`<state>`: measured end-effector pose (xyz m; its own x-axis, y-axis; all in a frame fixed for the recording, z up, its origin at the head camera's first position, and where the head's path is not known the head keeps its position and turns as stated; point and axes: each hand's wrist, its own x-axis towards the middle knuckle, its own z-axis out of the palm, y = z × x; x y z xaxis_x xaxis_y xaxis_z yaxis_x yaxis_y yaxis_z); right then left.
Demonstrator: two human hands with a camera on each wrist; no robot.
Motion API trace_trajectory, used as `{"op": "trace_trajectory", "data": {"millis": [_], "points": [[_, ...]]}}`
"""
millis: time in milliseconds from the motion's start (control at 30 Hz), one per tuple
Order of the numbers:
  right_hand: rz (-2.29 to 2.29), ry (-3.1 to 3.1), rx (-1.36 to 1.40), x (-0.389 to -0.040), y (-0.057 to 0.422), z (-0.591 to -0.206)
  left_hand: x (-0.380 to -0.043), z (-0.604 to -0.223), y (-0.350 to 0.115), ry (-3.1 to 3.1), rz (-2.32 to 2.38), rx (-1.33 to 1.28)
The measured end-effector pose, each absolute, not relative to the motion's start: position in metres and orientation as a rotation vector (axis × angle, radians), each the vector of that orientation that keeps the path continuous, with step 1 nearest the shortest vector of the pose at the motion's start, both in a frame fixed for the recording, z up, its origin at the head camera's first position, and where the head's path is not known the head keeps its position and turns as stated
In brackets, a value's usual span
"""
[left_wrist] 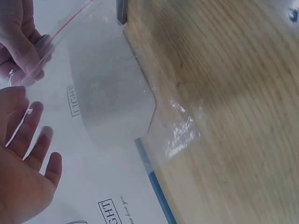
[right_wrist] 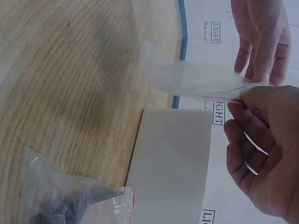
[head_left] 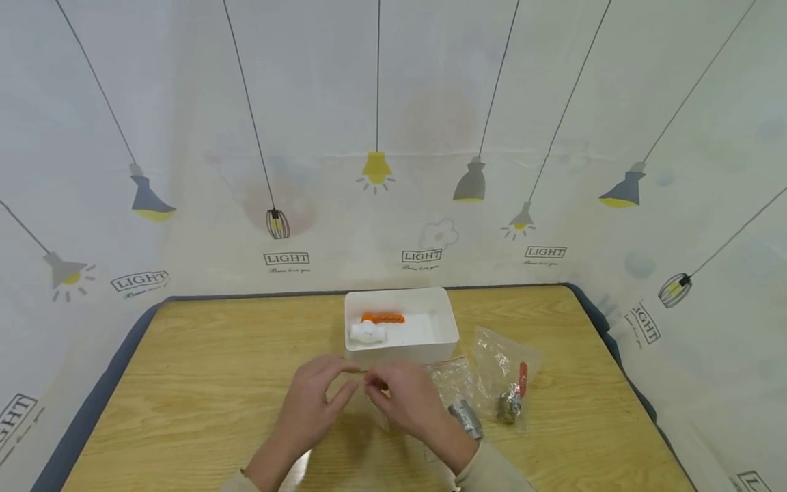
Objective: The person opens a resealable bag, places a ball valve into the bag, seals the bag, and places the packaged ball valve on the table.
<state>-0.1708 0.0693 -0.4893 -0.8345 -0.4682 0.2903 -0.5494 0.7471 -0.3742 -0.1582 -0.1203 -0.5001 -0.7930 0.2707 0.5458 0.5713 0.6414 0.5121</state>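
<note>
A clear zip bag [left_wrist: 180, 133] with a red line along its top hangs between my two hands; no contents show in it. My right hand [right_wrist: 275, 144] pinches the bag's top edge between thumb and index finger, the other fingers curved loosely. On the opposite end of that edge, my left hand [head_left: 310, 403] has thumb and index finger at the plastic, its remaining fingers spread apart [left_wrist: 25, 158]. Both hands are above the table, just in front of a white box [head_left: 402, 354]. Inside the box lie a white plastic fitting [head_left: 369, 333] and an orange handle [head_left: 389, 318].
Right of my hands, a clear bag [head_left: 451, 376] lies with a grey metal fitting [head_left: 465, 418]. Beside it is another bag [head_left: 492, 348] containing a metal valve [head_left: 509, 406] with a red handle [head_left: 523, 379]. A printed cloth wall surrounds the wooden table [head_left: 203, 383].
</note>
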Motion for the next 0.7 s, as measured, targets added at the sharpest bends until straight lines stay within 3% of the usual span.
{"op": "trace_trajectory", "data": {"millis": [333,700], "points": [[0.756,-2.79,0.822,-0.173,0.077,-0.489,-0.157,-0.504,-0.114,-2.448,-1.058,-0.679],[0.989,-2.876,0.852,-0.172,0.082,-0.489,-0.151,-0.501,-0.111,-2.615,-1.402,-0.48]]}}
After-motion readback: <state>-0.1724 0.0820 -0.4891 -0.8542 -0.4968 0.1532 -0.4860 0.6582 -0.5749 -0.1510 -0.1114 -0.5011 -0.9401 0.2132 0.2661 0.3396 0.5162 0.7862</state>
